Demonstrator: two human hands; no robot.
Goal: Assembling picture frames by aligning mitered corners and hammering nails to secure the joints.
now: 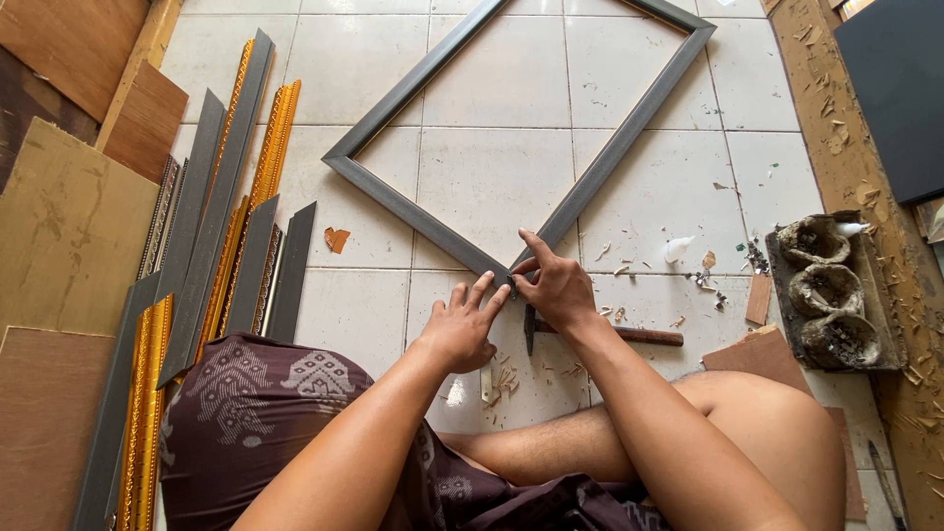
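Note:
A grey rectangular picture frame (413,211) lies flat on the white tiled floor, one corner pointing toward me. My left hand (460,324) rests with fingers spread against that near corner. My right hand (557,287) pinches the same corner from the right, fingers closed on the joint. A hammer (629,335) with a dark wooden handle lies on the floor just under my right wrist.
Grey and gold frame mouldings (221,206) lie in a row at the left beside plywood boards (69,236). A dark tray (880,334) holding three crusted bowls sits at the right. Wood chips are scattered near the hammer. My crossed legs fill the foreground.

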